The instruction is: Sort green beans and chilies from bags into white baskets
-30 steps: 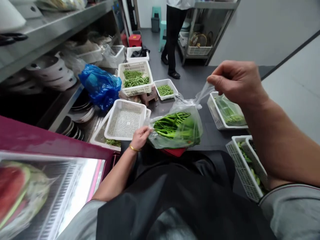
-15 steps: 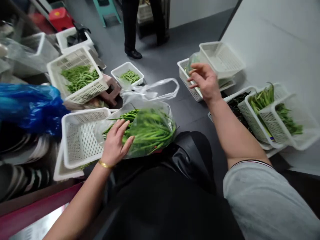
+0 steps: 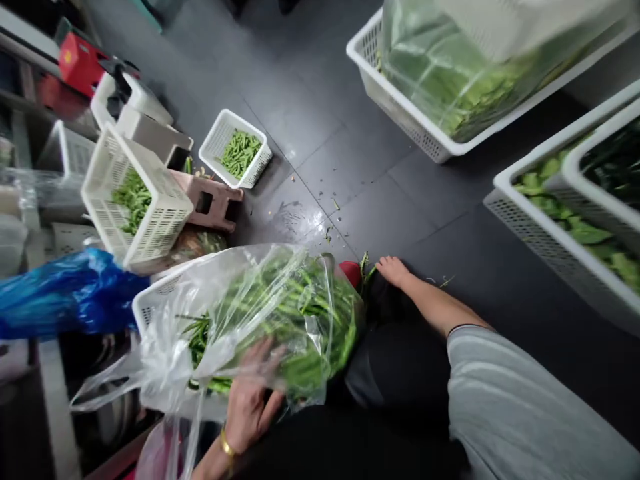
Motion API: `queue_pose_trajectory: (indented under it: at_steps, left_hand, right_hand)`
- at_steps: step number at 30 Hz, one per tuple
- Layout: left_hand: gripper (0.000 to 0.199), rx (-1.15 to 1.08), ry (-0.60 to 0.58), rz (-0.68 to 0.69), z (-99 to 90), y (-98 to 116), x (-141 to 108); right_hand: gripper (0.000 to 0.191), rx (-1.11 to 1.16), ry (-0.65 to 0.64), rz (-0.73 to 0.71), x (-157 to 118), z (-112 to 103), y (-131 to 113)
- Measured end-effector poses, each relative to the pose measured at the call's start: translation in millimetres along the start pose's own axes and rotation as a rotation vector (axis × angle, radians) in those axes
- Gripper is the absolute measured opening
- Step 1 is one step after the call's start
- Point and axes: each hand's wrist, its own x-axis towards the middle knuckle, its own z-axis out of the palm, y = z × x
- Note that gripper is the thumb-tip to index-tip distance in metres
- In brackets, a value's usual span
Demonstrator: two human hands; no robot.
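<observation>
A clear plastic bag [image 3: 300,333] packed with long, thin green vegetables that look like chilli peppers rests across my lap. Its loose handles [image 3: 113,380] trail off to the left over a white basket [image 3: 145,303]. My left hand [image 3: 250,400], with a gold bracelet, lies on the bag's near side, thumb apart; its fingers are blurred and partly behind plastic. Low beside my leg, my right hand [image 3: 393,270] reaches down with fingers stretched out. Its fingertips are by a few green scraps [image 3: 366,275], next to a red object [image 3: 351,272]; the thumb is hidden.
Farther ahead on the floor stands a small white basket [image 3: 235,148] of cut green pods. Left are a tilted basket [image 3: 137,200], a pink stool [image 3: 207,200] and a blue bag [image 3: 75,293]. Right are baskets of leafy greens [image 3: 440,143]. Scraps [image 3: 335,220] litter the floor.
My view has tipped down. My right hand has gone from mid-air down towards the floor. The bag's handles have flopped from the far side to the left, and plastic now covers my left fingers.
</observation>
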Motion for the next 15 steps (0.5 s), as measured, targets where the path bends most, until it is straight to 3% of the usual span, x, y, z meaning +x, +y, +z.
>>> queue_pose_trajectory:
  at_steps: [3, 7, 10, 15]
  left_hand:
    - [0.062, -0.044, 0.053, 0.015, 0.9, -3.5, 6.8]
    - [0.059, -0.001, 0.011, 0.080, 6.0, -9.6, 4.3]
    - [0.055, 0.084, -0.003, 0.080, 10.7, -7.2, 1.4]
    - [0.049, 0.101, 0.028, 0.035, 11.4, 9.7, 11.2]
  right_hand:
    - [0.039, -0.014, -0.008, 0.004, 21.3, 4.8, 13.6]
    - [0.033, -0.047, -0.030, 0.047, 9.1, 7.2, 14.8]
    - [0.027, -0.070, -0.029, 0.154, -21.4, -8.9, 19.4]
    - [0.028, -0.084, -0.034, 0.376, -107.1, -68.9, 42.9]
